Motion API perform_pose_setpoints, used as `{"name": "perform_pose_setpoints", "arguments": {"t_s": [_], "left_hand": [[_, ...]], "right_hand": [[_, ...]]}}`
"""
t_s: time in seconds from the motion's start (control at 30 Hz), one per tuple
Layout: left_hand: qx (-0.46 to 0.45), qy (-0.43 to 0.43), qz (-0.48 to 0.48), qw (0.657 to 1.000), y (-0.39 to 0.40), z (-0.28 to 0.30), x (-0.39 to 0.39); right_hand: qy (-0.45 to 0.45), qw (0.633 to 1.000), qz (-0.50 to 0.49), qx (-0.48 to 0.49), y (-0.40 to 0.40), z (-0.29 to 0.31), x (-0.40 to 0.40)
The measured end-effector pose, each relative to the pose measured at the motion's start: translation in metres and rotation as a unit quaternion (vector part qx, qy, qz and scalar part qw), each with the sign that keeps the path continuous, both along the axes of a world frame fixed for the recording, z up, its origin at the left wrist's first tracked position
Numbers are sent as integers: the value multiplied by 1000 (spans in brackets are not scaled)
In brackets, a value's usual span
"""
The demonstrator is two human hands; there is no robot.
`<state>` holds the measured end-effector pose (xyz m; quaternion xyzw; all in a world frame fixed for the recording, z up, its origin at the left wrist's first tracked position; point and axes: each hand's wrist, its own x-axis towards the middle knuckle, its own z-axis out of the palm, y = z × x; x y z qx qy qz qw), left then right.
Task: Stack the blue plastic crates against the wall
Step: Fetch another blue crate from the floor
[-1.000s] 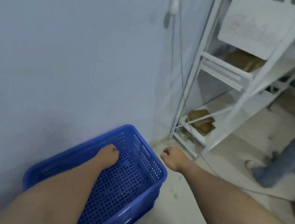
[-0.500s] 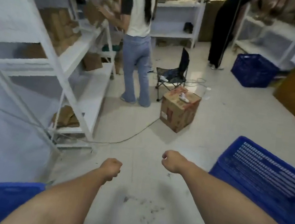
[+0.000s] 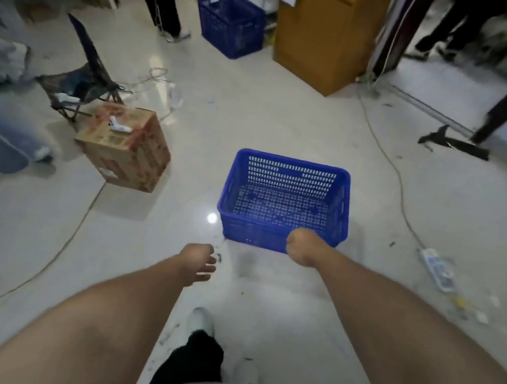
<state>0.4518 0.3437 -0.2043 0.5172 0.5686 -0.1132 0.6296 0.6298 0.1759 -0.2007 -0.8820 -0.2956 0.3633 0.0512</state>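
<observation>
The right hand is curled into a loose fist in front of the near wall of the blue crate, holding nothing; whether it touches the rim cannot be told. The left hand reaches forward lower down, over bare floor, fingers loosely bent and also empty, just short of the crate's near left corner.

The crate stands upright and open on the pale floor, roughly mid-room, with nothing inside it. A second blue crate sits well beyond it, just beside a brown cabinet at the far side of the room. To the left of the near crate, apart from it, is a cardboard box with a small white object on top, and behind that a folding stool. A cable runs across the floor to a power strip at the right. The person's own white shoe shows below the hands.
</observation>
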Motion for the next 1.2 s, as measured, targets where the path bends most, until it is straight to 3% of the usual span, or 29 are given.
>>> {"name": "perform_pose_setpoints", "arguments": {"t_s": [0.3,0.53,0.73,1.0,1.2], "left_hand": [[-106,-13,-43,993,16,-54,151],[-143,1,-3,990,76,-74,252],[-152,24,44,987,121,-88,306],[-170,32,224,959,130,-151,356],[-158,101,426,885,83,-219,389]], "right_hand": [[-24,996,-20,-83,15,15,121],[-24,994,-81,-66,81,30,231],[-2,995,-77,-56,134,22,295],[2,999,6,-36,220,-33,412],[49,998,26,1,267,-142,487]]}}
